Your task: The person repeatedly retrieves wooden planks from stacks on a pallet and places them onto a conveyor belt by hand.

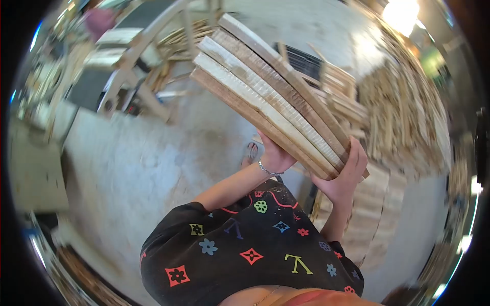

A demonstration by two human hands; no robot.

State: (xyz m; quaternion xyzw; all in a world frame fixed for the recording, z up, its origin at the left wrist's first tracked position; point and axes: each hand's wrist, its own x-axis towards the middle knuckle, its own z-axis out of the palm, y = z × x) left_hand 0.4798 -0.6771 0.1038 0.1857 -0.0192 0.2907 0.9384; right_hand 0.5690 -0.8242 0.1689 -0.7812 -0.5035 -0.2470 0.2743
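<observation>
Several rough wooden boards (270,92) are stacked side by side in my two hands, tilted up toward the far left. My left hand (275,154), with a chain bracelet at the wrist, supports the stack from its near lower side; most of its fingers are hidden under the wood. Near the right end of the boards, my right hand (346,171) grips across the stack, thumb on the near side and fingers over the far side. The boards' faces show saw marks, some pale and some brown.
A large pile of wood strips (403,112) stands at the right. Flat planks (367,214) lie beside my right arm. A machine frame (132,61) stands at the far left, with loose sticks behind it. Concrete floor (138,163) stretches across the left.
</observation>
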